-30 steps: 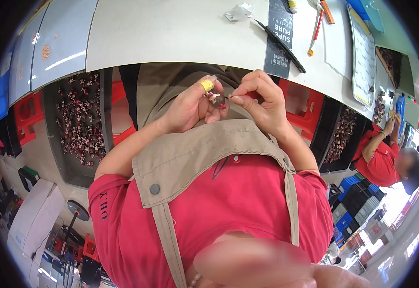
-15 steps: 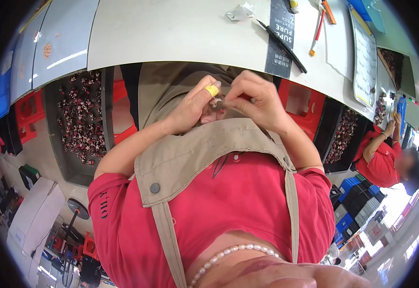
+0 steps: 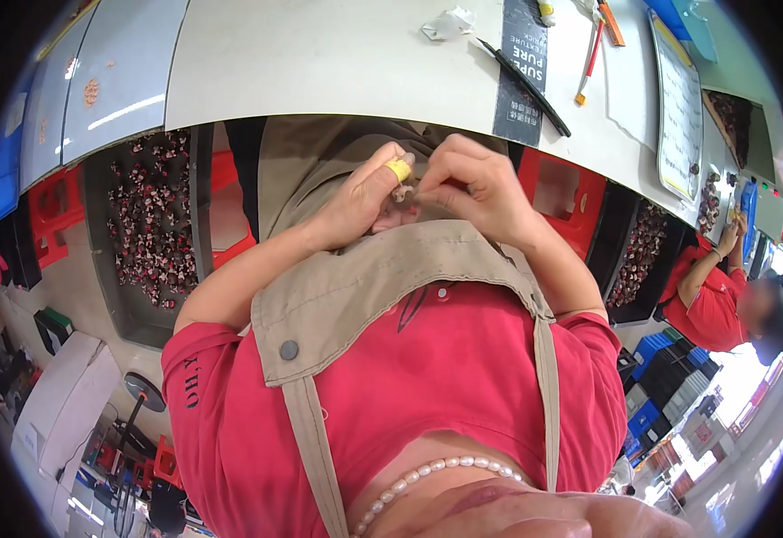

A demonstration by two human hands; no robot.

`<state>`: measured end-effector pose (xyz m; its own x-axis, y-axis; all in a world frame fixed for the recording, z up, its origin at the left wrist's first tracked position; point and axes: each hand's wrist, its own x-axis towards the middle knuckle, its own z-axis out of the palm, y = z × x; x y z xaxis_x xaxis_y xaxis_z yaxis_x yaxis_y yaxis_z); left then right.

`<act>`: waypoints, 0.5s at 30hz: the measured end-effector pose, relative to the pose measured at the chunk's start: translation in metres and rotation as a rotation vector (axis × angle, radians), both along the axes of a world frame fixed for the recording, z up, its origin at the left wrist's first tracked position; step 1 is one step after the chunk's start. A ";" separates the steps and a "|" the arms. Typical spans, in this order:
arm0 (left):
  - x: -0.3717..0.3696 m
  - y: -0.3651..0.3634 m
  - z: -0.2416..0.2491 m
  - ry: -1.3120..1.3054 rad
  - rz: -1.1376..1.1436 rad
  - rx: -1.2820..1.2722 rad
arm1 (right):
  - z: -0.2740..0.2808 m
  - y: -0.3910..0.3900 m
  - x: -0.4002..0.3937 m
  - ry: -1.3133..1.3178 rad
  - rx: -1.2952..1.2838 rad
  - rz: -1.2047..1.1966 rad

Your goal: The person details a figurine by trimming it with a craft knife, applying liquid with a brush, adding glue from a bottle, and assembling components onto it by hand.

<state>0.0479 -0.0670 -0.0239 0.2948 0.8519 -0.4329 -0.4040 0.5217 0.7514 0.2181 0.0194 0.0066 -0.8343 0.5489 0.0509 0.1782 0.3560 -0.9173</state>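
- Moving in toward the left hand (image 3: 360,197) since a second ago, the right hand (image 3: 476,184) is now bringing its thumb and forefinger right up to the small figurine (image 3: 402,192).
- Curling inward, the left hand is gripping the figurine close between thumb and fingers, and its fingers are hiding much of the piece; yellow tape (image 3: 398,169) is wrapping one digit.
- Bending tightly, the right hand's thumb and forefinger are drawing near each other; whether they are meeting, or pinching anything, one cannot tell.
- Staying in the left hand, the figurine is sitting above the lap, just beyond the apron's (image 3: 391,264) upper edge and short of the table (image 3: 320,67).
- Many small figures (image 3: 154,224) are lying in a grey bin (image 3: 109,287) to the left; more pieces (image 3: 642,242) are filling another on the right.
- Across the table's dark strip (image 3: 515,121), a black pen (image 3: 532,91) is lying aslant.
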 end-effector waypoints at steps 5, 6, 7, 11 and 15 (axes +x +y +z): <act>0.000 0.000 -0.007 0.082 0.015 0.120 | 0.015 -0.004 0.000 0.032 -0.032 -0.005; -0.002 0.001 -0.007 0.018 -0.013 0.077 | 0.011 -0.002 0.000 0.020 -0.018 -0.001; -0.005 0.000 -0.008 -0.047 -0.040 0.028 | 0.004 0.000 0.001 0.006 -0.009 0.004; -0.002 0.001 0.001 -0.051 -0.015 -0.027 | 0.012 0.000 -0.003 0.034 -0.037 0.018; -0.001 0.001 -0.007 -0.048 0.004 0.049 | 0.003 0.002 -0.002 -0.026 -0.042 -0.029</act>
